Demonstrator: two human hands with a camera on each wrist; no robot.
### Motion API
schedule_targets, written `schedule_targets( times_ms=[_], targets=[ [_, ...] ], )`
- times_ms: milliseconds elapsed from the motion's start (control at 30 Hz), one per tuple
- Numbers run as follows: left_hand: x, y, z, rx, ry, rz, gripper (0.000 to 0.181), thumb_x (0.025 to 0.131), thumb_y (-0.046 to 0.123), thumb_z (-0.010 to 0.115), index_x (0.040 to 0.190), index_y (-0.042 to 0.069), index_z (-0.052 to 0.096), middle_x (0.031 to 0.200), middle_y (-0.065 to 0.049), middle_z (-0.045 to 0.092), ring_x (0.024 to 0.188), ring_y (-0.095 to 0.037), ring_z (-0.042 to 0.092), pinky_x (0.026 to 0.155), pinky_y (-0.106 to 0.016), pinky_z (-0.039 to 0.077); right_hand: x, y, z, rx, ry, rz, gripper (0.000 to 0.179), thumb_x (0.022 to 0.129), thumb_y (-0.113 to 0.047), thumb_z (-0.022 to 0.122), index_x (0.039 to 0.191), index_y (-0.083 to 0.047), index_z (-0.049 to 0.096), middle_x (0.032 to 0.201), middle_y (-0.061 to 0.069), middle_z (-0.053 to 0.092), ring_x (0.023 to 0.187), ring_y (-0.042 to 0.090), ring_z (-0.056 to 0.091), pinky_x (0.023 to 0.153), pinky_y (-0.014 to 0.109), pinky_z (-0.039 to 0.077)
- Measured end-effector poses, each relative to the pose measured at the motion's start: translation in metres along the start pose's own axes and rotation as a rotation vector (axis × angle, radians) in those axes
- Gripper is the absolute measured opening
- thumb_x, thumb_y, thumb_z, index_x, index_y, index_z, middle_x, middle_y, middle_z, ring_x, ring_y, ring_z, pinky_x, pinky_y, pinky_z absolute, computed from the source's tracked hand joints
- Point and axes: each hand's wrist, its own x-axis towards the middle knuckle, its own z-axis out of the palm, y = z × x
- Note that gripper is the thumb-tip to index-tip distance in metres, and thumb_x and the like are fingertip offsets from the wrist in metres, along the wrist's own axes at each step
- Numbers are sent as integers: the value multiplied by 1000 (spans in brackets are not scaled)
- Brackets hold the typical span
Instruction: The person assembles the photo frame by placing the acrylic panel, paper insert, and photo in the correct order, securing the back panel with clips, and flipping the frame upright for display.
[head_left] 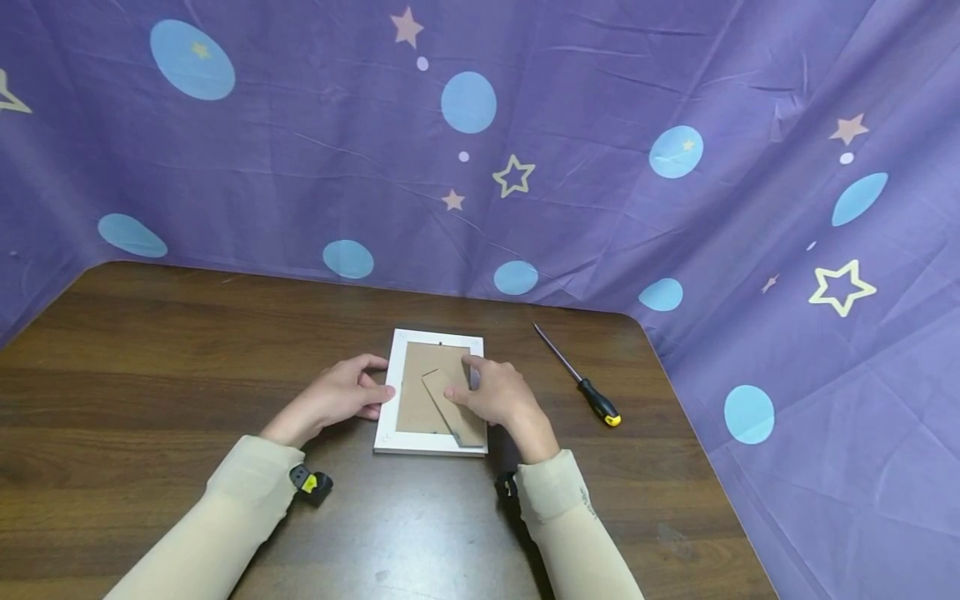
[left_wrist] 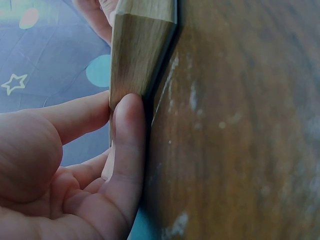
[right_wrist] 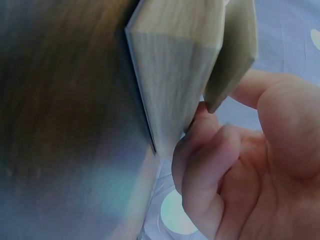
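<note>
A white picture frame lies face down on the table, its brown backing board upward. On the board, a slanting easel stand stands a little away from the back in the right wrist view. My left hand grips the frame's left edge, thumb on top and fingers at the side; the left wrist view shows the wood-grained side close up. My right hand holds the stand, with the thumb on its outer face and curled fingers by the frame's right edge. Part of the right fingertips is hidden.
A screwdriver with a black and yellow handle lies on the brown wooden table, right of the frame. A purple curtain with stars and dots hangs behind and along the right side.
</note>
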Motion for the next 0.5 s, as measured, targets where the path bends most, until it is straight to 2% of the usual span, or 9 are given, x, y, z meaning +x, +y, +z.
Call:
schedule_targets(
  times_ms=[100,267,500],
  targets=[
    [0,0,0,-2,0,0,66,101,12,73,155,-7,41,99,-16,67,77,-17,72,76,-31,66,0,0,0,-4,2,2,71,96,-53,75,156,-19,56,146,18,64,121,35,68,107,53,54],
    [0,0,0,0,0,-2,66,101,12,73,155,-7,41,99,-16,67,77,-17,72,75,-31,66,0,1,0,-21,8,0,72,95,-52,75,156,-20,55,148,17,63,133,39,61,109,55,53],
    [0,0,0,-3,1,2,66,101,12,72,155,-7,41,98,-16,67,77,-17,72,75,-31,66,0,3,0,3,-1,-10,73,95,-51,76,157,-19,54,148,18,62,132,37,62,109,54,53]
  ],
)
